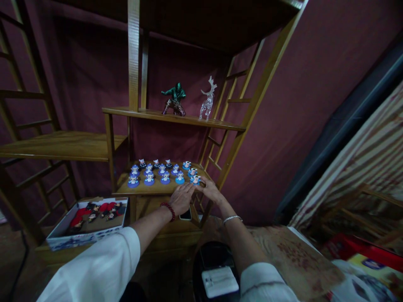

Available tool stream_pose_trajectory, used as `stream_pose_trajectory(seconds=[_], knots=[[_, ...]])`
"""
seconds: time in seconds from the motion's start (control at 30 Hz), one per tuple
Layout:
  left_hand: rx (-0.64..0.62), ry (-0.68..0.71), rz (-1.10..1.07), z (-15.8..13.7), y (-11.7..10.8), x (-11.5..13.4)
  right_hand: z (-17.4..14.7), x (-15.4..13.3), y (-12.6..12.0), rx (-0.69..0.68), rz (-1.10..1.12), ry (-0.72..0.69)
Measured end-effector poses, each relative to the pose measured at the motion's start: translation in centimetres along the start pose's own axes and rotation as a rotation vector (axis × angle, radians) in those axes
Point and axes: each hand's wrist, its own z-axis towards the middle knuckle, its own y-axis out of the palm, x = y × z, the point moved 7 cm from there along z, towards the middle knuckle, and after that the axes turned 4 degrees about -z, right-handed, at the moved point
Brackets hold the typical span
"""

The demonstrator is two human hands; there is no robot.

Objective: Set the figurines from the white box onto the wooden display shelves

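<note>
Rows of small cartoon figurines stand on a low wooden shelf (160, 188), most with purple round bases and some with blue ones. At the front right corner is a blue-and-white figurine (195, 179). My right hand (211, 191) has its thumb and fingers curled about this figurine's right side. From the left, my left hand (182, 199) reaches to its base with fingers stretched forward, close to or touching it; the exact contact is hard to see. Behind it are two similar blue figurines (192, 171). A purple-based figurine (149, 178) stands farther left in the front row.
Above, a shelf (147, 113) bears a green warrior statue (175, 99) and a clear deer figure (208, 100). A box (86, 241) of red-and-black figures sits lower left. Below my hands lies a phone (185, 214). A white case (219, 282) rests on a dark stool.
</note>
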Motion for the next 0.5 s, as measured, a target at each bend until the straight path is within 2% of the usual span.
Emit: stream_pose_trajectory(seconds=[0.17,0.27,0.5], knots=[[-0.003,0.002,0.056,-0.2,0.2,0.3,0.1,1.4,-0.8,-0.001,0.207,0.134],[-0.001,-0.006,0.098,-0.4,0.1,0.7,0.7,2.6,-1.3,0.057,0.238,0.205],[-0.013,0.017,0.144,-0.7,0.1,1.0,3.1,4.1,-1.1,0.141,0.205,0.233]])
